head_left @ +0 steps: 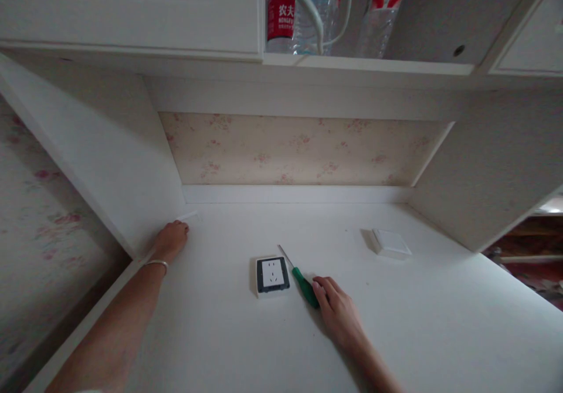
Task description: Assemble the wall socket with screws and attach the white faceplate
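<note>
My left hand (171, 239), with a bracelet at the wrist, is at the foot of the left side panel. Its fingers are closed, and a thin white strip (190, 214) sticks out beyond them; most of that piece is hidden. My right hand (338, 306) has its curled fingers on the butt of a green-handled screwdriver (303, 286). The screwdriver's metal shaft slants up and left, past a wall socket (272, 273). This socket has a white face in a dark frame on a white base, and lies face up between my hands.
A white square piece (390, 244) lies on the white desktop (220, 334) at right. Side panels flank the desktop, and floral wallpaper (285, 149) shows behind. Overhead, a cabinet shelf (369, 64) holds clear bottles (281, 17) and a pale cable (308, 6).
</note>
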Motion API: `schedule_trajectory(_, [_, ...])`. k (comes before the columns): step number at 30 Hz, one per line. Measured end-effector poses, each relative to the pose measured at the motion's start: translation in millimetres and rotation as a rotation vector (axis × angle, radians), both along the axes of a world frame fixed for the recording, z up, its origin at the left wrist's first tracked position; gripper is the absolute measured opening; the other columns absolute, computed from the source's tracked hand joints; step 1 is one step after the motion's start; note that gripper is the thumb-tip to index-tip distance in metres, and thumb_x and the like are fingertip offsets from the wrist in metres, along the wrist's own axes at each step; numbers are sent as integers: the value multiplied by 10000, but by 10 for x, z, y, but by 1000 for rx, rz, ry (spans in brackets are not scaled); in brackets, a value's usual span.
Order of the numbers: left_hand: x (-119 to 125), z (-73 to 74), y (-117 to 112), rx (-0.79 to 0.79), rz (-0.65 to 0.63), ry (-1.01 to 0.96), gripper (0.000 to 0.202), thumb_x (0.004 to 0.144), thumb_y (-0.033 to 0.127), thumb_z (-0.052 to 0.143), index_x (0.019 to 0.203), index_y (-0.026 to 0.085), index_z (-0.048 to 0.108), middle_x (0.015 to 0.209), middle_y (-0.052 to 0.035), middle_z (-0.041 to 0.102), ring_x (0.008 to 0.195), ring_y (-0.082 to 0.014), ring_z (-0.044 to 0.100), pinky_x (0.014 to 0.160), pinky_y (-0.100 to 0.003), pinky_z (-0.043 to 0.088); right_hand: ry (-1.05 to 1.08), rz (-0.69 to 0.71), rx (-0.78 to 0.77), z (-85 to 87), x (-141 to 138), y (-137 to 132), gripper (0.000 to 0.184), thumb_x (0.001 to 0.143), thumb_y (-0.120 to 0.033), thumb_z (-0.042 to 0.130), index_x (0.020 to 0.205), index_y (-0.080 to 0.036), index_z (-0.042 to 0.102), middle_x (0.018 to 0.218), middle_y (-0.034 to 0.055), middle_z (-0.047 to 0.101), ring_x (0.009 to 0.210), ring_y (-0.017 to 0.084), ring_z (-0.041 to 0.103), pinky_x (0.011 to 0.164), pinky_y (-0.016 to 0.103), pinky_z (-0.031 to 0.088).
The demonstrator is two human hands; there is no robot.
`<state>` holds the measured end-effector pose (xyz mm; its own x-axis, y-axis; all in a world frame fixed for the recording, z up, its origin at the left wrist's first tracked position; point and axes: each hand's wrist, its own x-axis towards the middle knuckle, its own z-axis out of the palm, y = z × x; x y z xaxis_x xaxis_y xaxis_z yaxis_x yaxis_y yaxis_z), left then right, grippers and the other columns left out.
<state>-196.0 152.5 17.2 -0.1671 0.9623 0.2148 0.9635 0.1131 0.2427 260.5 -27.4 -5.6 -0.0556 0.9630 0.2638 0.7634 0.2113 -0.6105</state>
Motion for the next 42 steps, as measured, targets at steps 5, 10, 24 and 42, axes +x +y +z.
schedule_trajectory(5, [109, 95, -83, 30, 18, 72, 227, 798, 177, 403, 834, 126, 622, 870, -159, 638, 876, -303, 586, 747, -372, 430, 41, -3, 11, 12, 10, 1, 364, 960, -387, 257, 1013, -245, 589, 975, 62, 621, 808, 189, 606, 751, 315, 476])
schedule_trajectory(10, [275, 167, -224, 125, 93, 27, 331, 894, 280, 290, 1042, 148, 555, 927, -145, 646, 866, -298, 606, 723, -373, 446, 86, -76, 55, 9, 36, 28, 374, 963, -386, 251, 985, -233, 591, 953, 67, 625, 823, 190, 607, 746, 296, 462])
schedule_trajectory(24, [1679, 48, -1224, 130, -205, -1301, 414, 778, 520, 568, 949, 145, 613, 985, -87, 654, 898, -208, 614, 787, -313, 519, -11, 75, 408, 380, -679, 123, 219, 905, -223, 417, 1088, -190, 534, 1079, 100, 565, 994, 211, 516, 869, 361, 412])
schedule_trajectory(42, [1977, -36, -1476, -130, -332, -1586, 337, 776, 434, 627, 899, 120, 634, 923, -92, 635, 884, -206, 585, 805, -321, 496, 67, 202, 352, 131, -683, 135, 524, 883, -290, 492, 1375, -206, 333, 1327, 97, 453, 1190, 237, 438, 972, 395, 410])
